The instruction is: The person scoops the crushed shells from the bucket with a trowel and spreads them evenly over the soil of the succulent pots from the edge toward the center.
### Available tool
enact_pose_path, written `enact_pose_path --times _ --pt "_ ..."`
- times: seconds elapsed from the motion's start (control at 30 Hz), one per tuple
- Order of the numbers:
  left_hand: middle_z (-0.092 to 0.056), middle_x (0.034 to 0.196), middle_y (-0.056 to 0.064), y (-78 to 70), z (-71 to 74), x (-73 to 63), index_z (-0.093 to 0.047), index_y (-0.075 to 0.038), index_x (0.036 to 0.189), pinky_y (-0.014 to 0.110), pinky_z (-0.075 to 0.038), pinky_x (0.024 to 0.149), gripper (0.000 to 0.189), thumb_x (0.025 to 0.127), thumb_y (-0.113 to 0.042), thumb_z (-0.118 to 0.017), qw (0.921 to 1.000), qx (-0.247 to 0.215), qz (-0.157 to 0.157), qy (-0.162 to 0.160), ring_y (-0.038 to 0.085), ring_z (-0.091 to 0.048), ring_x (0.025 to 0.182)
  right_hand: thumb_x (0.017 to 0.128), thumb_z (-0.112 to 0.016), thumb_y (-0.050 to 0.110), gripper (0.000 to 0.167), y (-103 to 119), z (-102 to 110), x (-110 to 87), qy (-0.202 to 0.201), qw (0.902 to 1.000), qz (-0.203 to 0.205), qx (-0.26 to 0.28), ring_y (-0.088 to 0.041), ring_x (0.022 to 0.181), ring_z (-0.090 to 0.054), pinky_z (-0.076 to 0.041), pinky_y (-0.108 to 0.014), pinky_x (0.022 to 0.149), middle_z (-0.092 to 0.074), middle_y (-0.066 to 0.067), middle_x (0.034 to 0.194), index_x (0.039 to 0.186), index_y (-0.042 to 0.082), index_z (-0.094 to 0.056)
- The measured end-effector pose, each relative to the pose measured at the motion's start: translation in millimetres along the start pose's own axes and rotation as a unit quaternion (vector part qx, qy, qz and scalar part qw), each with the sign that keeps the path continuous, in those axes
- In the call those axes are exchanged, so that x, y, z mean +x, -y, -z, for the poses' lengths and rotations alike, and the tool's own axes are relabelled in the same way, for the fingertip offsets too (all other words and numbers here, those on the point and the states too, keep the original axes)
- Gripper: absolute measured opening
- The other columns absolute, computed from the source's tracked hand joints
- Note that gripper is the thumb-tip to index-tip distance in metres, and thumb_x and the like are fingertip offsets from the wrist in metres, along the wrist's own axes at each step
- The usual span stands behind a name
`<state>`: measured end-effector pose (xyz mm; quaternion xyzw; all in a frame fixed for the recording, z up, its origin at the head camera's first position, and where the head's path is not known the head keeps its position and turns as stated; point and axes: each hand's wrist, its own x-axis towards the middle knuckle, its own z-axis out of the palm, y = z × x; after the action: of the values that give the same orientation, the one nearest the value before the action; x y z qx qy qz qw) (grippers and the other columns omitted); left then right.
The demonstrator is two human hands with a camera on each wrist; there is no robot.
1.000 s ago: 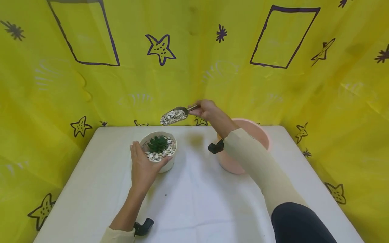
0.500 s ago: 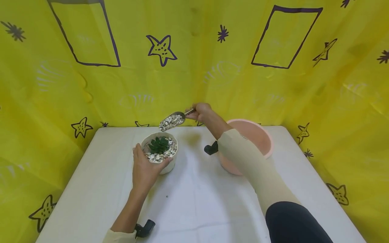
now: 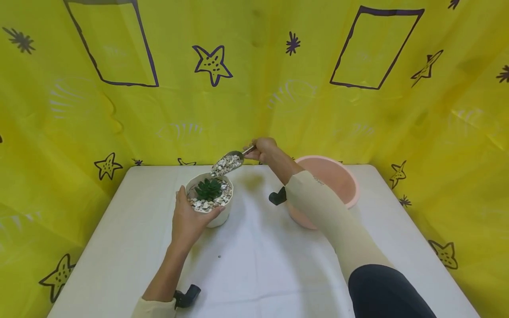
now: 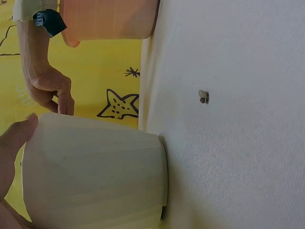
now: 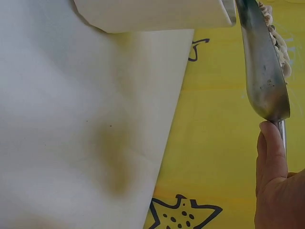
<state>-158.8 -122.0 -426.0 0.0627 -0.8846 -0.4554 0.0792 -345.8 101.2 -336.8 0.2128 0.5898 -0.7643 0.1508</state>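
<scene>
A white plant pot (image 3: 218, 219) stands on the table, holding a green succulent (image 3: 208, 189) amid a layer of pale pebbles. My left hand (image 3: 191, 221) grips the pot's near left side, thumb along the front rim and fingers on the far side. With my right hand (image 3: 265, 149) I hold a metal scoop (image 3: 237, 154) by its handle. Pale stones (image 3: 226, 165) fill its bowl. The scoop's tip overlaps the pot's back rim in the head view. The right wrist view shows the underside of the scoop (image 5: 264, 81) close to the pot (image 5: 157, 14).
A pink bucket (image 3: 346, 185) stands to the right, partly behind my right forearm; its contents are hidden. A small stone (image 4: 203, 97) lies on the white tabletop (image 3: 254, 265) in front of the pot. Yellow patterned cloth (image 3: 254, 97) surrounds the table's back and sides.
The loaded scoop has come down and slightly forward, from above and behind the pot to its back rim. My left hand keeps its hold on the pot.
</scene>
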Motion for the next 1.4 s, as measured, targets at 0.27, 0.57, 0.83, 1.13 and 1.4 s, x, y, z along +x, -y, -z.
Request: enact_pose_path --times 0.27,0.57,0.83,1.13,1.4 --pt "-0.013 0.169 0.032 3.2 2.8 3.5 -0.01 0.006 0.165 0.066 -0.027 0.12 0.129 0.079 -0.045 -0.092 0.9999 -0.005 -0.005 0.009 0.053 -0.019 0.153 0.113 -0.05 0.014 0.037 -1.8 1.0 -1.3 0.006 0.9997 0.013 -0.018 -0.032 0.087 -0.078 -0.063 -0.035 0.068 -0.068 -0.026 0.132 0.145 -0.003 -0.054" --pt "-0.014 0.169 0.032 4.2 4.6 4.1 -0.009 0.006 0.165 0.067 -0.028 0.119 0.128 0.08 -0.043 -0.092 0.9999 -0.004 -0.008 0.013 0.054 -0.021 0.152 0.112 -0.052 0.015 0.039 1.1 0.1 -7.1 0.015 0.9989 0.03 -0.032 -0.025 0.065 -0.074 -0.063 -0.034 0.066 -0.069 -0.026 0.129 0.147 -0.003 -0.054" --pt "-0.017 0.169 0.031 5.5 8.6 5.9 -0.009 0.005 0.165 0.067 -0.03 0.118 0.128 0.081 -0.042 -0.092 0.9995 -0.013 -0.011 0.026 0.052 -0.024 0.152 0.113 -0.051 0.015 0.039 2.8 1.8 -8.3 0.015 0.9985 0.04 -0.035 -0.026 0.073 -0.076 -0.062 -0.034 0.07 -0.068 -0.027 0.13 0.146 -0.005 -0.054" --pt "-0.007 0.17 0.033 -2.9 0.0 -2.9 -0.003 0.007 0.165 0.066 -0.028 0.119 0.135 0.078 -0.046 -0.092 0.9999 -0.001 0.013 -0.003 0.052 -0.016 0.154 0.112 -0.052 0.014 0.038 2.3 2.5 -7.1 0.004 0.9988 0.042 -0.026 -0.037 0.114 -0.071 -0.063 -0.035 0.073 -0.068 -0.026 0.128 0.145 -0.004 -0.055" --pt "-0.014 0.169 0.033 -3.3 -1.1 -1.5 -0.006 0.006 0.165 0.067 -0.029 0.118 0.13 0.08 -0.043 -0.092 0.9999 -0.002 0.013 -0.008 0.053 -0.022 0.152 0.112 -0.052 0.013 0.039 4.6 2.7 -7.4 0.007 0.9987 0.044 -0.025 -0.038 0.114 -0.071 -0.063 -0.035 0.074 -0.068 -0.027 0.13 0.147 -0.003 -0.053"
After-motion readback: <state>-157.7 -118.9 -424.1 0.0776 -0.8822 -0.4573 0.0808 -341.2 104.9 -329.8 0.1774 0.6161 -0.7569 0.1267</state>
